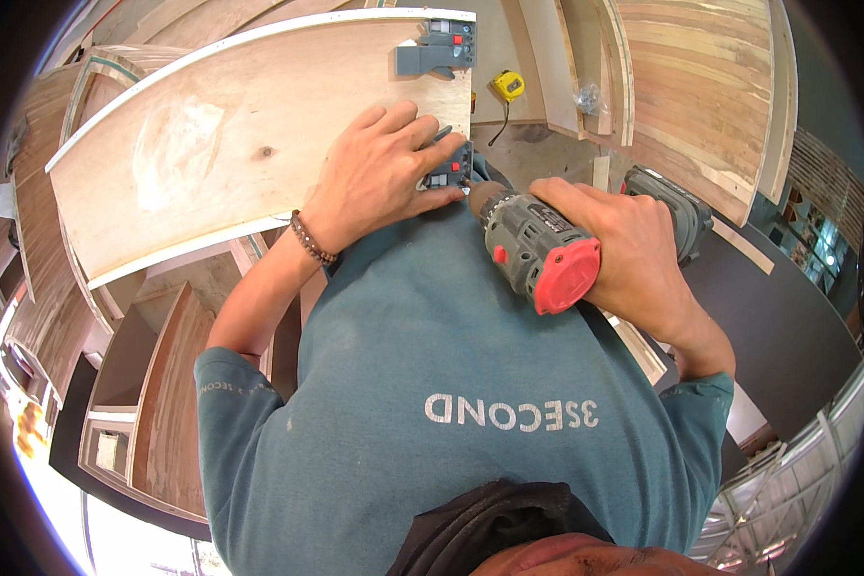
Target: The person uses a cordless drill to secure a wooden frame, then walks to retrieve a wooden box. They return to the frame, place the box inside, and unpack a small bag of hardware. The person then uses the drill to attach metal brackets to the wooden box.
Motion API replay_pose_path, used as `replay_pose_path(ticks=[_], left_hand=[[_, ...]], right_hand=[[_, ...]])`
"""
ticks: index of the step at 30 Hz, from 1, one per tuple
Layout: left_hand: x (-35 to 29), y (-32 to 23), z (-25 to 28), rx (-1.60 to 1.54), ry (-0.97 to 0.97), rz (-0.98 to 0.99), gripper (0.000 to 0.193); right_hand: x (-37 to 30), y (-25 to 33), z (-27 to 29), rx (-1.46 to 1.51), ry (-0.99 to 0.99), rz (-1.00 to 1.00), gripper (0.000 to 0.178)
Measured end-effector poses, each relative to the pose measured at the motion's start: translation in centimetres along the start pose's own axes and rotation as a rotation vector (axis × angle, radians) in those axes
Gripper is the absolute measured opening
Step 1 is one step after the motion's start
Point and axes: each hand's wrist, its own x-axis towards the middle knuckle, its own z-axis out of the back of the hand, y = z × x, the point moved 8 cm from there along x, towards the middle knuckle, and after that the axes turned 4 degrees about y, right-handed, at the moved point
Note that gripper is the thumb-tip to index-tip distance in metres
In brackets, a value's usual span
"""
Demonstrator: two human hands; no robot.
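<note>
A grey and red cordless drill (538, 240) is in my right hand (634, 235), its fingers wrapped round the grip. The drill points left, with its tip at the grey plastic drawer clip (447, 173) with a red button. My left hand (376, 165) bears on the pale wooden drawer panel (259, 120), thumb and index finger on either side of that clip, holding it at the panel's right end. A second drawer clip (437, 53) of the same sort sits at the panel's far right corner. The screw or bit end is too small to make out.
A yellow tape measure (509, 84) lies just beyond the panel's right end. Wooden cabinet parts (696, 77) stand at far right, near a crumpled clear plastic bag (588, 98). A dark board (773, 298) is right of the drill; an open wooden cabinet box (168, 384) is at left.
</note>
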Motion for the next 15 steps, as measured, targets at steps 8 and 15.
replay_pose_path(ticks=[8, 15], left_hand=[[0.0, -0.1, 0.3, -0.001, -0.029, -0.006, 0.055], [-0.2, 0.8, 2.3, -0.28, -0.07, 0.152, 0.048]], right_hand=[[0.7, 0.3, 0.5, -0.091, 0.026, 0.035, 0.043], [-0.6, 0.8, 1.8, -0.007, -0.023, 0.125, 0.05]])
